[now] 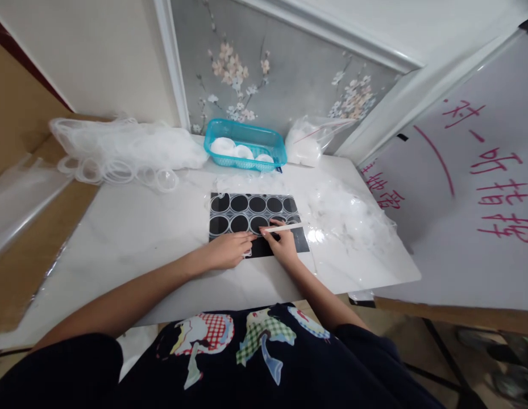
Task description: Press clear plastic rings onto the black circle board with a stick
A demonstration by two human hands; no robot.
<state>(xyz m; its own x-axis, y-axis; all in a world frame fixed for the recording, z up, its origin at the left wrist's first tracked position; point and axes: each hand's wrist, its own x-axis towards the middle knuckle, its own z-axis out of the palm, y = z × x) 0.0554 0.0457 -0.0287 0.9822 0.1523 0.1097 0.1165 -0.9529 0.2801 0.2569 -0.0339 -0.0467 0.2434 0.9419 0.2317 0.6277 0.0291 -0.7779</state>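
Note:
A black sheet [258, 246] lies on the white table, with rows of pale rings [240, 204] around black circles. My left hand [231, 250] rests on its lower left part, fingers close together and pointing right; a small white bit shows under them. My right hand [282, 243] is over the right part of the sheet, its thumb and fingers closed on a thin white strip [291, 226] that points to the right. The fingertips of both hands nearly meet near the middle of the sheet.
Behind the sheet stands a blue basket [246, 132] with white rolls. A heap of clear rings [131, 145] lies at the back left, a plastic bag [308, 142] behind right. Clear plastic pieces [349, 218] spread over the right side. A whiteboard [468, 238] with red writing stands right.

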